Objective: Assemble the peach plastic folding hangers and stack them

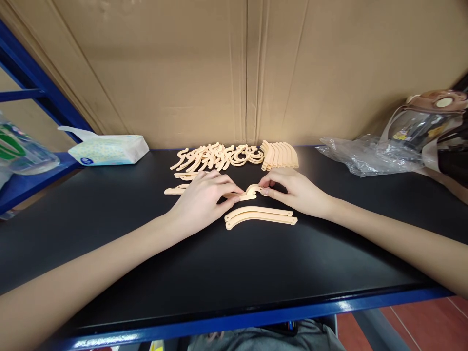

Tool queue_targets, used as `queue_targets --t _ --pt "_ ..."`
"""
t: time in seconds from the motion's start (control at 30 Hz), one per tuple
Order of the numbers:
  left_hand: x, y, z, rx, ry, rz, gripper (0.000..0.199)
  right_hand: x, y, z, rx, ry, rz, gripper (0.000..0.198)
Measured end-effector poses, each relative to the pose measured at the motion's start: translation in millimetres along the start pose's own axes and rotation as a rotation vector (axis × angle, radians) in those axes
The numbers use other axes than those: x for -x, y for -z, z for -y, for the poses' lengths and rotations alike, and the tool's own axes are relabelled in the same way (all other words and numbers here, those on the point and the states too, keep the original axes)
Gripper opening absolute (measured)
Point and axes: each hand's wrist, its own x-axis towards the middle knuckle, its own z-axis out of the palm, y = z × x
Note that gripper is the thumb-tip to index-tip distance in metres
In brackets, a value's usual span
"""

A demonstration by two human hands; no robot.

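Both hands meet over the middle of the black table. My left hand [203,197] is closed, its thumb and fingertips pinching a flat beige hanger piece partly hidden under the hand. My right hand [298,189] pinches the end of a curved beige hanger hook [253,189], which touches the piece at the left fingertips. Just in front of the hands, two curved beige hanger arms [261,214] lie side by side. Left of my left hand, folded beige hangers [174,190] rest on the table, partly covered by the hand.
Behind the hands lie a loose pile of beige hooks [215,155] and a row of hanger arms [280,155]. A tissue pack [109,149] sits back left. At right are a clear plastic bag [365,156] and a bottle [413,126]. Cardboard [164,73] stands behind.
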Motion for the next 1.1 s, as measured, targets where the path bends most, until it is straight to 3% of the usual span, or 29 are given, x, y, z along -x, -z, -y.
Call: queue_targets --t 0.3,0.43,0.67,0.9,1.1 --pt "0 2 1 -0.02 0.019 -0.012 0.018 -23 17 -6 0.15 0.008 -0.063 0.019" --pt "0 5 1 -0.05 0.027 -0.003 0.021 -57 27 -25 0.429 -0.039 0.005 0.023" --pt "1 5 1 -0.065 0.034 -0.018 0.023 -102 26 -55 0.527 -0.061 0.122 0.024" --pt "1 4 1 -0.042 0.042 -0.008 0.021 -115 18 -61 0.553 -0.075 0.259 0.02" --pt "-1 4 2 -0.033 0.044 -0.009 0.021 -115 17 -54 0.579 -0.116 0.217 0.022"
